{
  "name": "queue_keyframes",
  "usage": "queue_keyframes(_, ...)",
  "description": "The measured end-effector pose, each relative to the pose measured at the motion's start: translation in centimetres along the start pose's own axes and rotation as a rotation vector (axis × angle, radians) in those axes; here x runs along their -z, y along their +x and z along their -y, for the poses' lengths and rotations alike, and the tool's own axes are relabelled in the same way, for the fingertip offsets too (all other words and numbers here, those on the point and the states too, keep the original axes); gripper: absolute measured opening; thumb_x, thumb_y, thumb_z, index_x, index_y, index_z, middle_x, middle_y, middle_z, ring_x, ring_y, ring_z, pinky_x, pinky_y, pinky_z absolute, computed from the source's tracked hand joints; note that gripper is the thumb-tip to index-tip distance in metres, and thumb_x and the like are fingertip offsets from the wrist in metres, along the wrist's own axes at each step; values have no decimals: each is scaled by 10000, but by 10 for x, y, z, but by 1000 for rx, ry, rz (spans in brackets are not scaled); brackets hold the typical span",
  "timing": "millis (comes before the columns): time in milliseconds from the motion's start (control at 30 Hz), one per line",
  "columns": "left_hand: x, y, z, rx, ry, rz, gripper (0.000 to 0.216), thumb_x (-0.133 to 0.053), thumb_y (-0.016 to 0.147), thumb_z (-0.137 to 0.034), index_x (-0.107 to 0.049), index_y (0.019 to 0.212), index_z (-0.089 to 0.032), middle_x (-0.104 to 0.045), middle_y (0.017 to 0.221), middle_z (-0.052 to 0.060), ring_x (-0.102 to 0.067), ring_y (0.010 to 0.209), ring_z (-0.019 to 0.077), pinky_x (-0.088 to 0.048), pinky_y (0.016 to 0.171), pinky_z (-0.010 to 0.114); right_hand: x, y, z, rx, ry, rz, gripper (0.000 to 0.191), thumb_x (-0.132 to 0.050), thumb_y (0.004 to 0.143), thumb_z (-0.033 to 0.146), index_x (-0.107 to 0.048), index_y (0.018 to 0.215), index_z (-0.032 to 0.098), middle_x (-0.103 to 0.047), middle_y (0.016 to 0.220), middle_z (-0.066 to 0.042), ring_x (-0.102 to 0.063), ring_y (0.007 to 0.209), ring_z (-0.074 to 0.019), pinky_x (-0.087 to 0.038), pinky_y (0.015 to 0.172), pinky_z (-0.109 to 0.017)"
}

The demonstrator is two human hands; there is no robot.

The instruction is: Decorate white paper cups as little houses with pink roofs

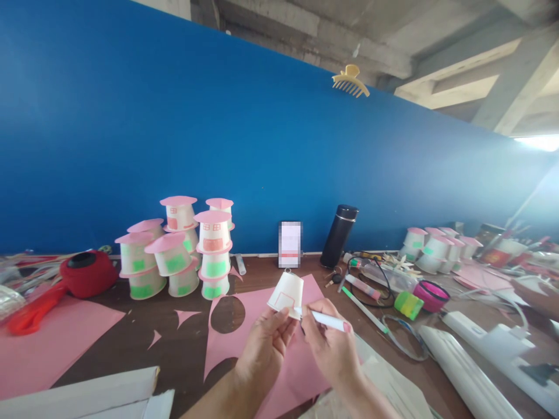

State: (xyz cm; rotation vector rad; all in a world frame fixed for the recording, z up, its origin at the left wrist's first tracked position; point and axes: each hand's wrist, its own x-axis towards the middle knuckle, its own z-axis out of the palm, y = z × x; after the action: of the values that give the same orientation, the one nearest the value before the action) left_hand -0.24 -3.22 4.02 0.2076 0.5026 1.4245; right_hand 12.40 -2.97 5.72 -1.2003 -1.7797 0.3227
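My left hand pinches the rim of a white paper cup, held upside down and tilted, with a red outlined rectangle drawn on its side. My right hand grips a white marker with a pink cap end; its tip rests at the cup's rim. Both hands hover over a pink paper sheet with a round hole cut out of it, lying on the dark brown table.
A stack of cup houses with pink roofs stands at the back left, more of them at the right. A black flask, red scissors, a red bowl-like object, tape rolls, pens and cables lie around. A blue wall rises behind.
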Motion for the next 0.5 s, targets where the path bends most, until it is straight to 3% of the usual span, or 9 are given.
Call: queue_keyframes(500, 4, 3, 0, 0, 4, 61, 394, -691, 777, -69, -636, 1160, -143, -748, 990, 96, -696, 941, 165, -508, 929, 277, -1, -2, 1, 11, -7, 21, 242, -493, 942, 358, -549, 758, 212, -526, 541, 37, -495, 440, -104, -373, 429, -178)
